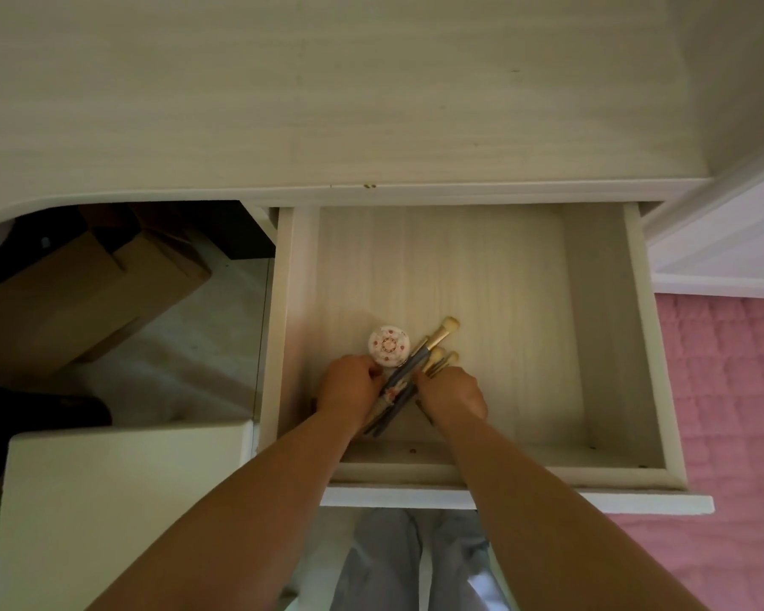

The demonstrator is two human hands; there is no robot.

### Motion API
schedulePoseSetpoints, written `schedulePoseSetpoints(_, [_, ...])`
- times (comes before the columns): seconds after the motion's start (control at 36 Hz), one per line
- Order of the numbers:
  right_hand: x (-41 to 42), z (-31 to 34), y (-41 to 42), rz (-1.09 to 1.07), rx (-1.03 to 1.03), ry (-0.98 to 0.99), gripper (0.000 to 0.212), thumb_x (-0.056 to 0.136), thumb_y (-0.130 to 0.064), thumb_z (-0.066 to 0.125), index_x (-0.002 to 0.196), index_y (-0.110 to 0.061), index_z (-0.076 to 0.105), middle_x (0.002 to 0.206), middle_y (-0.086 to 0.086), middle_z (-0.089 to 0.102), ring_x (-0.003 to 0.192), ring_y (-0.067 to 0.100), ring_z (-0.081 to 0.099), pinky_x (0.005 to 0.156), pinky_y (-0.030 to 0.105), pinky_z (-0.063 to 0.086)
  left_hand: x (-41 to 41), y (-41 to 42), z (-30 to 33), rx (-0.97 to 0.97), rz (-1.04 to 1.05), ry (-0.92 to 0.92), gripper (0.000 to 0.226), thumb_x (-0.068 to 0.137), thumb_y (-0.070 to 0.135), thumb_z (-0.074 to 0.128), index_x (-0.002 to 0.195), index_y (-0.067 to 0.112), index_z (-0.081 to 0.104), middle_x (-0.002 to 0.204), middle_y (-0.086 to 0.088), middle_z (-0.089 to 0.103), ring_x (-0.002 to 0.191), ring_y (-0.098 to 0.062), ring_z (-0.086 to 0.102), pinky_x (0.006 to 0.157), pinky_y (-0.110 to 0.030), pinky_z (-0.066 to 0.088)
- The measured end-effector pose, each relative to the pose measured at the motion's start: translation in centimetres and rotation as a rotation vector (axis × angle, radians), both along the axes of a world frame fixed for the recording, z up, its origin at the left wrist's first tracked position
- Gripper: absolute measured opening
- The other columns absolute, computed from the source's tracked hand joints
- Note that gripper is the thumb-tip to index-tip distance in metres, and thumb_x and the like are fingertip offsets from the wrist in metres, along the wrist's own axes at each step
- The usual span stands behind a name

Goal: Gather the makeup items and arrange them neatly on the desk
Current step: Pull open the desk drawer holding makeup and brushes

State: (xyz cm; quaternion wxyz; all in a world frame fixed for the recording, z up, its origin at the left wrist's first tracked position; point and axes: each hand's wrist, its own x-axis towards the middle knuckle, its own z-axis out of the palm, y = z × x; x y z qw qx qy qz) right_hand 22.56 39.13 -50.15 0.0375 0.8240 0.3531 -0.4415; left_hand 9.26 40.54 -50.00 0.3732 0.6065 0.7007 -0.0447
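Observation:
An open white drawer (649, 346) sits below the pale desk top (327, 90). Near its front left lie several makeup brushes (420, 359) with dark handles and cream bristles, crossed over each other. A round white compact (389, 345) with a red pattern stands just left of them. My left hand (349, 388) curls round the lower ends of the brush handles, beside the compact. My right hand (453, 394) grips other brushes from the right, just below their bristles. Both forearms reach in over the drawer's front edge.
Brown cardboard boxes (76, 293) sit under the desk at left. A white block-shaped surface (120, 500) lies at the lower left. Pink quilted fabric (733, 412) lies right of the drawer. Grey trousers (398, 566) show below the drawer front.

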Motion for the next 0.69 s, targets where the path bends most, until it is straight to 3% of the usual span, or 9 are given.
schedulePoseSetpoints(0.11, [-0.6,0.1,0.4,0.075,-0.021,-0.112,0.029,0.092,-0.035,0.046,0.106,-0.013,0.059,0.093,0.003,0.062,0.079,0.018,0.056,0.065,0.027,0.043,1.9,0.4,-0.1,0.02,-0.043,0.03,0.019,0.084,0.031,0.063,0.088,0.014,0.071,0.087,-0.004,0.067,0.078,-0.02,0.062,0.07,-0.03,0.051])
schedulePoseSetpoints(0.28, [-0.3,0.0,0.6,0.021,-0.033,-0.13,0.042,0.091,-0.028,0.048,0.129,-0.013,0.049,0.103,0.006,0.065,0.092,0.022,0.062,0.07,0.03,0.047,3.4,0.4,-0.7,0.079,-0.24,0.218,0.015,0.091,0.016,0.051,0.094,0.01,0.064,0.095,-0.008,0.065,0.084,-0.022,0.061,0.069,-0.031,0.049])
schedulePoseSetpoints(0.39, [0.2,-0.1,0.8,-0.03,-0.007,-0.113,0.036,0.089,-0.027,0.051,0.122,-0.015,0.05,0.106,0.007,0.064,0.095,0.024,0.062,0.069,0.029,0.044,3.9,0.4,-1.1,0.075,-0.352,0.306,0.017,0.09,0.012,0.047,0.099,0.008,0.061,0.102,-0.01,0.064,0.092,-0.024,0.06,0.071,-0.032,0.043])
schedulePoseSetpoints(0.47, [0.7,-0.4,0.7,-0.083,0.014,-0.083,0.028,0.09,-0.029,0.048,0.112,-0.014,0.053,0.097,0.005,0.062,0.082,0.022,0.056,0.067,0.028,0.042,3.9,0.6,-1.1,0.055,-0.395,0.326,0.02,0.091,0.015,0.047,0.107,0.009,0.058,0.108,-0.01,0.062,0.097,-0.025,0.06,0.077,-0.033,0.043])
schedulePoseSetpoints(0.53, [1.2,-0.5,0.6,-0.185,0.012,-0.021,0.034,0.089,-0.033,0.048,0.112,-0.009,0.054,0.093,0.007,0.061,0.079,0.023,0.056,0.068,0.029,0.044,3.7,0.9,-0.9,0.013,-0.366,0.271,0.025,0.092,0.02,0.047,0.113,0.01,0.057,0.111,-0.011,0.061,0.099,-0.027,0.06,0.078,-0.033,0.044])
schedulePoseSetpoints(0.61, [2.2,0.1,0.4,-0.364,0.019,0.072,0.034,0.087,-0.035,0.047,0.101,-0.007,0.06,0.087,0.009,0.064,0.076,0.024,0.058,0.066,0.029,0.042,3.4,0.8,-0.1,-0.014,-0.311,0.19,0.028,0.095,0.028,0.042,0.108,0.01,0.059,0.1,-0.011,0.062,0.088,-0.027,0.061,0.069,-0.032,0.042])
schedulePoseSetpoints(0.69, [3.5,1.4,0.6,-0.411,0.092,0.105,0.027,0.089,-0.034,0.045,0.087,-0.009,0.056,0.069,0.003,0.055,0.063,0.018,0.053,0.062,0.027,0.041,3.4,0.5,1.4,0.053,-0.195,0.148,0.032,0.098,0.033,0.037,0.103,0.01,0.059,0.082,-0.004,0.052,0.07,-0.018,0.054,0.061,-0.029,0.041])
